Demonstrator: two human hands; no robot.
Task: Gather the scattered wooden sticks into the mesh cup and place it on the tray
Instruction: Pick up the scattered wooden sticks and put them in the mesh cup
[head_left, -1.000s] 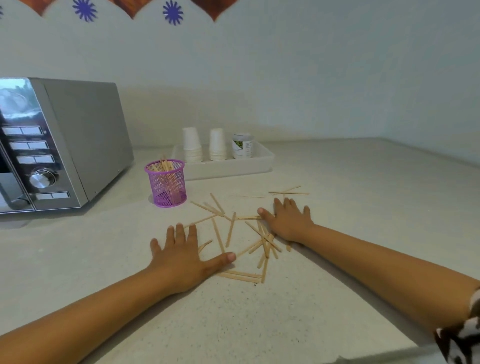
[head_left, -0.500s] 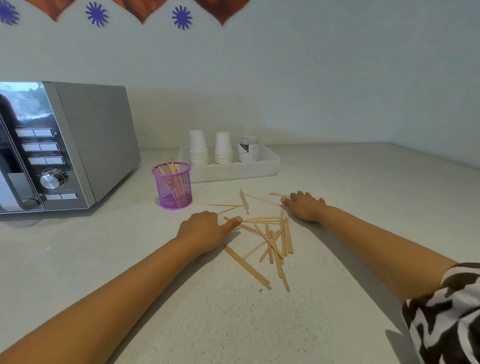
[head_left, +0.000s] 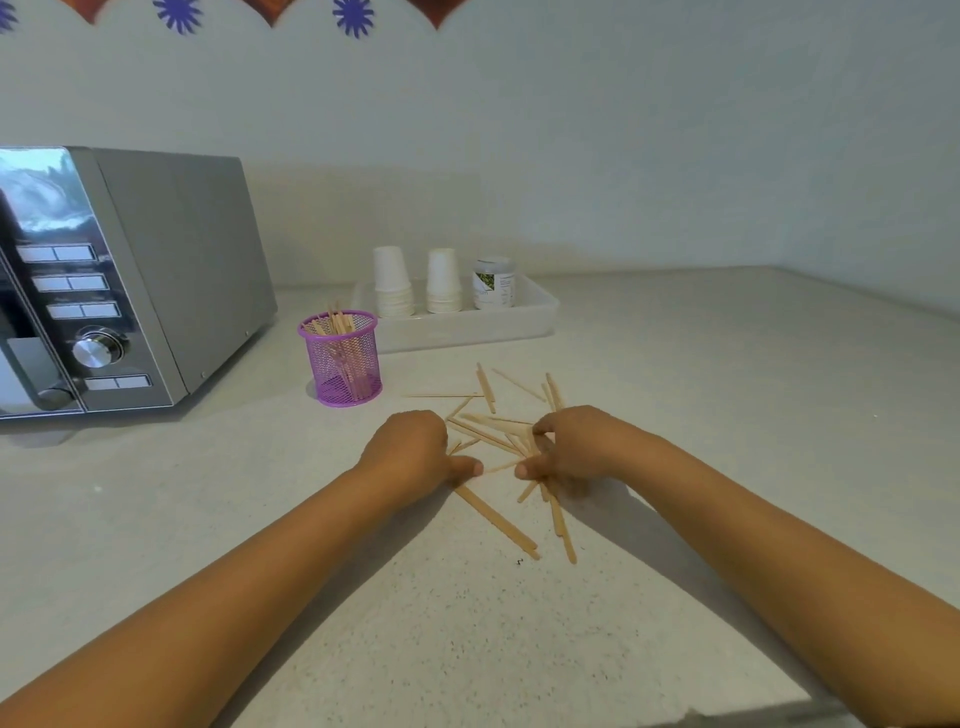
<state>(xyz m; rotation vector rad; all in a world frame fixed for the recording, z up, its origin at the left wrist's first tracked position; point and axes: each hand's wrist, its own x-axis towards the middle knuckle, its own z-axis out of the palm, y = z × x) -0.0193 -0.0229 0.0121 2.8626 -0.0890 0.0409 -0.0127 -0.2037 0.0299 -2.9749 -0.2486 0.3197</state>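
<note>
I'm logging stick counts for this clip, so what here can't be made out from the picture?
- Head view: sticks under the left hand and right hand are hidden by the curled fingers, so there is no full count.
- Sticks in the mesh cup: overlapping, too fine to count.
- Jar label in the tray: too small to read.
- Microwave: cut off by the left edge.

1. Microwave: I see it silver, at counter's left, with a dial and button rows.
2. Paper cups: I count two white stacks, upside down.
3. Jar: labelled, just right of the cups.
4. Wall flowers: purple cutouts up top.
</note>
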